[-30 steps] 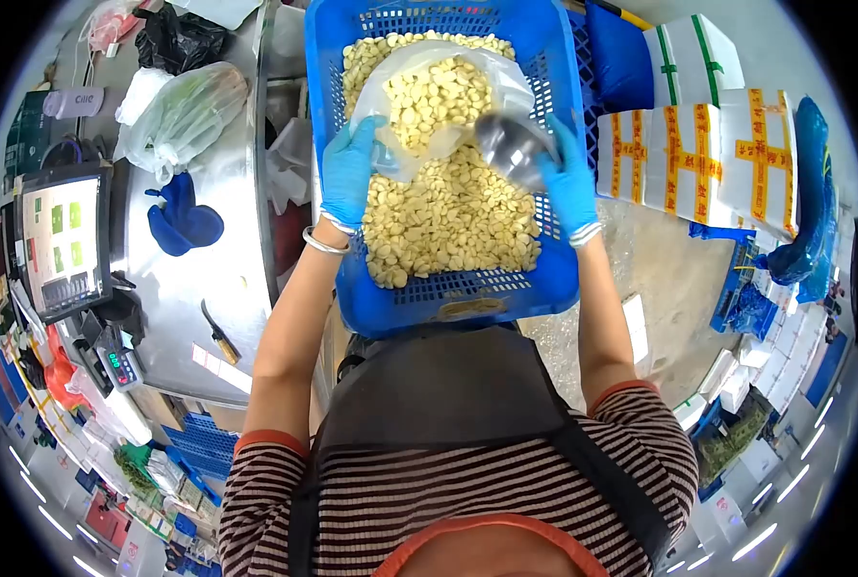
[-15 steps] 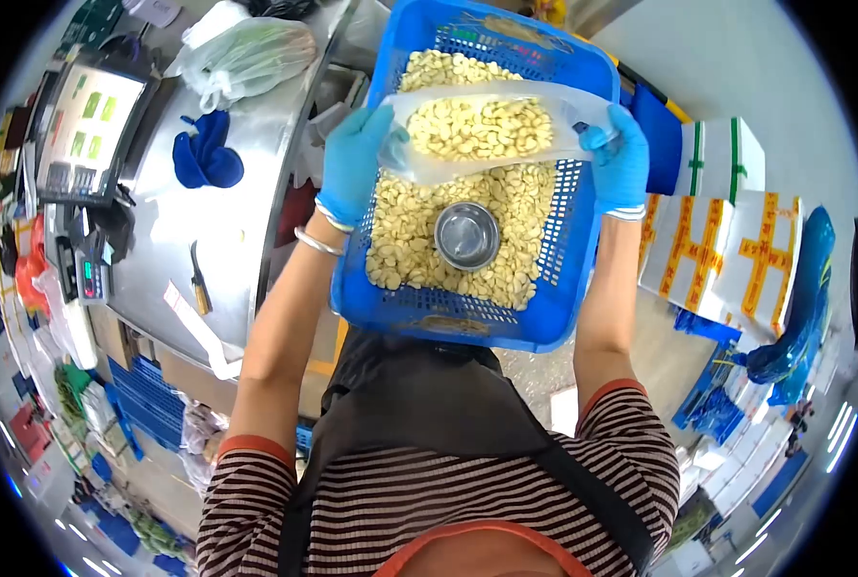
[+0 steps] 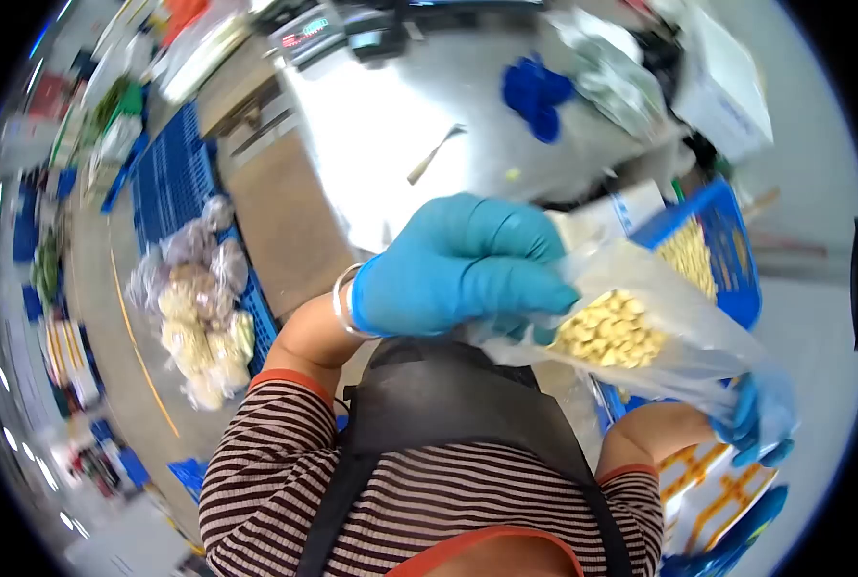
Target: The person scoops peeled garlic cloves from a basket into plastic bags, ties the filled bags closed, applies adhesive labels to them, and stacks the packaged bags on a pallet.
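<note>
A clear plastic bag (image 3: 689,327) with pale flat pieces (image 3: 614,330) in its lower part is stretched between my hands, raised in front of my chest. My left hand (image 3: 472,269), in a blue glove, pinches the bag's near end. At the lower right, my right hand (image 3: 751,423), also gloved in blue, grips the other end, seen partly through the plastic. Behind the bag stands the blue crate (image 3: 744,279), holding more pale pieces (image 3: 689,258). The bag hides much of the crate.
On the metal table (image 3: 352,125) lie a knife (image 3: 436,154), a dark blue cloth (image 3: 537,94) and a plastic bag of greens (image 3: 617,82). A scale (image 3: 306,37) is at its far left. Filled bags (image 3: 198,337) sit at left, taped white boxes (image 3: 727,495) at lower right.
The view has swung left toward the table. Both hands have lifted the bag off the crate, toward me. The metal bowl, earlier in my right hand and then on the pieces, is out of sight.
</note>
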`<control>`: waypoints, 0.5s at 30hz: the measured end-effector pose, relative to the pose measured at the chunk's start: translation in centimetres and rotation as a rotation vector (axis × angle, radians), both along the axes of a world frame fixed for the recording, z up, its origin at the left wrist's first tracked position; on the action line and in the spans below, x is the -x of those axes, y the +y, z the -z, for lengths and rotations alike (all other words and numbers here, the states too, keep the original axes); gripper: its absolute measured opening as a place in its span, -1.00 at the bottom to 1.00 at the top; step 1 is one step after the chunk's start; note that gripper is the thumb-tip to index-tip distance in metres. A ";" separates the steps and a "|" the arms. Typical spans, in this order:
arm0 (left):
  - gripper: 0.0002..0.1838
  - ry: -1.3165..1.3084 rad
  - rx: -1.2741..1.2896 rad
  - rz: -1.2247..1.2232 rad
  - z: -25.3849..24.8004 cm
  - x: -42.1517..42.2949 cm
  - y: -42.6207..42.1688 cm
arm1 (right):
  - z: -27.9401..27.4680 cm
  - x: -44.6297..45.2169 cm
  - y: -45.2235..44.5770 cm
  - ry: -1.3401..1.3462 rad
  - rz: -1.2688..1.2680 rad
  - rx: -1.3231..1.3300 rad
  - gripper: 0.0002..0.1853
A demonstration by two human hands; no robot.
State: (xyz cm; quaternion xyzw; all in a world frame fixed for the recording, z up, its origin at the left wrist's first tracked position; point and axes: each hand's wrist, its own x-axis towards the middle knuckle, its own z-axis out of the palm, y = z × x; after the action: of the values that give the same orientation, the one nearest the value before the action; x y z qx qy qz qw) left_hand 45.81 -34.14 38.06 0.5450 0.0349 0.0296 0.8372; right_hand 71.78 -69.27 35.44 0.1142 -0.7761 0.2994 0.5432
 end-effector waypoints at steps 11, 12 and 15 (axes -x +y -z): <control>-0.74 0.428 -0.189 -1.101 4.4 31.0 18.0 | 9.6 27.2 39.5 -1.744 -2.171 -3.626 -0.82; -0.73 0.444 -0.232 -1.153 5.5 32.8 19.6 | 10.1 28.3 42.5 -1.330 -2.163 -3.784 -0.79; -0.72 0.527 -0.265 -1.301 10.5 37.5 23.9 | 12.9 32.9 50.5 -0.446 -2.021 -4.053 -0.63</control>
State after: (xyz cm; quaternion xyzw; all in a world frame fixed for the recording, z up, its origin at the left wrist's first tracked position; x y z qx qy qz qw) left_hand 8.28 -10.28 27.57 0.4998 0.5503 0.3943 0.5403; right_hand 38.90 -18.74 22.57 -0.5349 -0.2974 0.5282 0.5886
